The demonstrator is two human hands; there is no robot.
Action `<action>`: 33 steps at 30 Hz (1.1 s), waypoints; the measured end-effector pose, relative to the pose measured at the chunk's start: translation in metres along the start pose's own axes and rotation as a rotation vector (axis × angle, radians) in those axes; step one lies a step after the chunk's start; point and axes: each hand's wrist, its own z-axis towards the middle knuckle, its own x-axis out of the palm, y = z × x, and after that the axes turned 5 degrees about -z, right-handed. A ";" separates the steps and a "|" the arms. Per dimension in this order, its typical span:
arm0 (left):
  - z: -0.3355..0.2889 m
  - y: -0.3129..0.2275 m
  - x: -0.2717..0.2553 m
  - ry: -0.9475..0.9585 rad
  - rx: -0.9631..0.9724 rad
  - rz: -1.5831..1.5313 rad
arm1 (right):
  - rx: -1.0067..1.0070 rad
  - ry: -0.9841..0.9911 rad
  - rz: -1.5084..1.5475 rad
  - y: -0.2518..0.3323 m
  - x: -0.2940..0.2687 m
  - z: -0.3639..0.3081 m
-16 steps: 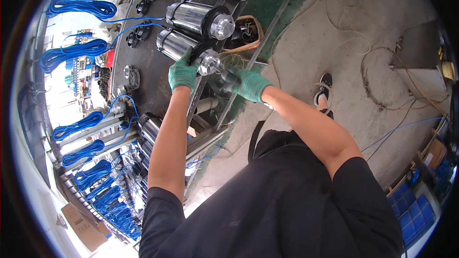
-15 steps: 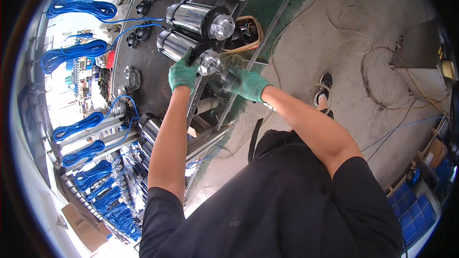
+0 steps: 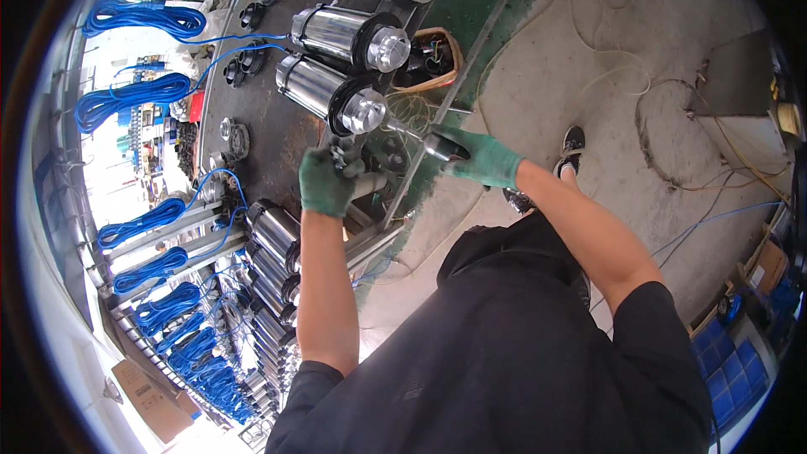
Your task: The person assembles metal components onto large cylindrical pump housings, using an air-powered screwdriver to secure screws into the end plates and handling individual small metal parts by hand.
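My right hand [image 3: 483, 158], in a green glove with grey palm, grips a driver [image 3: 444, 148] with a dark and silver body. Its thin metal shaft points left, near the cap of the nearest polished metal cylinder [image 3: 315, 87]. That cylinder lies on its side on the dark bench, with a black ring around it and a silver end cap [image 3: 364, 111] facing right. Below the cap, clear of the cylinder, my gloved left hand [image 3: 326, 181] is closed, fingers curled. Small greyish shapes show at its fingertips; I cannot make out what they are.
Two similar cylinders [image 3: 332, 34] lie farther along the bench [image 3: 252, 109], joined to coiled blue cables [image 3: 134, 99]. An open box [image 3: 430, 59] of dark parts stands beside the bench edge. More cylinders [image 3: 273, 231] are at lower left. Loose hoses [image 3: 647, 118] cross the floor.
My left hand has let go of the nearest cylinder and come down toward me, its fingers now curled. My right hand has moved right with the driver, drawing it back from the end cap.
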 end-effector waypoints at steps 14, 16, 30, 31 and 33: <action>-0.025 0.094 0.064 0.275 -0.005 0.240 | -0.118 0.042 -0.051 0.030 -0.079 -0.099; -0.025 0.099 0.075 0.263 -0.014 0.253 | -0.050 0.090 -0.004 0.048 -0.091 -0.110; -0.008 0.129 0.155 0.199 -0.157 -0.097 | -0.169 0.221 -0.005 0.051 -0.179 -0.106; -0.007 0.130 0.159 0.187 -0.174 -0.096 | -0.172 0.237 0.008 0.051 -0.184 -0.105; -0.007 0.129 0.166 0.162 -0.211 -0.095 | -0.210 0.252 0.015 0.050 -0.192 -0.102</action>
